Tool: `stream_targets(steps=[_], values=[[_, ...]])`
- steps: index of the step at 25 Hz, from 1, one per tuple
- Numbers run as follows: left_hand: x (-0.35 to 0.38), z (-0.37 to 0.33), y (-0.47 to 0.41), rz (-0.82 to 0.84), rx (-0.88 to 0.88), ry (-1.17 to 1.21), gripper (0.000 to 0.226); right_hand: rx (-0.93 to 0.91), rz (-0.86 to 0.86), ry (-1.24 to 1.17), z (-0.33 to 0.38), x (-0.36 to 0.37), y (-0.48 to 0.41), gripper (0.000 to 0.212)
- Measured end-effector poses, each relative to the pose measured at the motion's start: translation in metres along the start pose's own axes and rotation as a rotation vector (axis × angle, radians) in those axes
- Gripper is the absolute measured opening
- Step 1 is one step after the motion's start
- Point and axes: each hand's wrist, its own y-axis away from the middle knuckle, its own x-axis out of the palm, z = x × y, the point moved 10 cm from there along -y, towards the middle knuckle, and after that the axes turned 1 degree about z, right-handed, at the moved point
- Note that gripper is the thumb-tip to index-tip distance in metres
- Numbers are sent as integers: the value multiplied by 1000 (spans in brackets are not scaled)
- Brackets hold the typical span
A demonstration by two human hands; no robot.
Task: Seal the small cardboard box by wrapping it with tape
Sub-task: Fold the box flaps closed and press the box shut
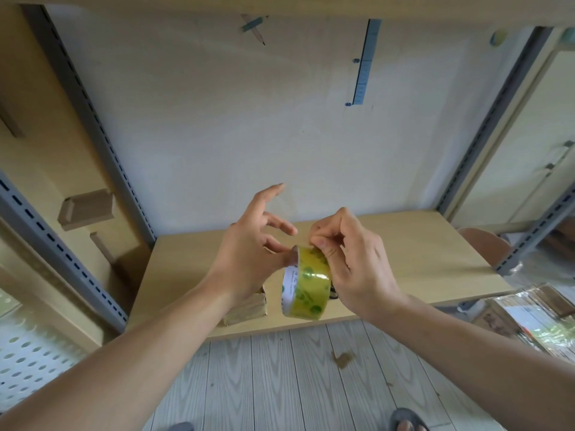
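1. The tape (306, 283) was a small roll. It looked light and stiff, with a hard ring in the middle. Its shiny yellow side looked slick. The loose end would be thin and sticky, and easy to twist.
2. A good place to hold the tape was by the ring and flat sides, with the end pinched in the fingertips.
3. The tape was up in the air between both hands, above the front of the table (404, 259).
4. The right hand (351, 259) had its fingers curled on top of the tape. It pinched there, likely at the loose end.
5. The left hand (249, 244) was spread wide. Only its thumb touched the tape's edge.
6. The box (249, 311) sat on the table under the left wrist, partly hidden. It looked light and easy to dent. I could not tell if any tape was on it.
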Motion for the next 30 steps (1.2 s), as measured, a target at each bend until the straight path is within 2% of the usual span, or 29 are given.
stream_targets(steps=[2, 5, 7, 10, 14, 18, 21, 26, 30], values=[[5, 3, 3, 8, -6, -27, 95, 22, 39, 10, -1, 5, -4, 10], [-5, 13, 3, -15, -19, -24, 97, 194, 85, -24, -16, 9, -11, 10], [-13, 21, 1, 31, -27, -39, 98, 270, 80, -67, -27, 7, -13, 11], [-16, 34, 3, 170, -47, -78, 97, 279, 143, -56, -38, 7, -13, 16], [-32, 41, 8, 121, -98, -83, 96, 336, 266, 14, -64, 15, 3, 18], [-32, 46, 15, 151, -153, -12, 90, 407, 419, 86, -98, 40, 35, 20], [-35, 54, 16, 134, -189, 0, 89, 438, 508, 168, -123, 56, 56, 7], [-28, 64, 14, 156, -235, -13, 87, 460, 620, 288, -157, 82, 81, 1], [-23, 71, 11, 185, -267, -25, 88, 444, 851, 290, -181, 118, 109, 3]])
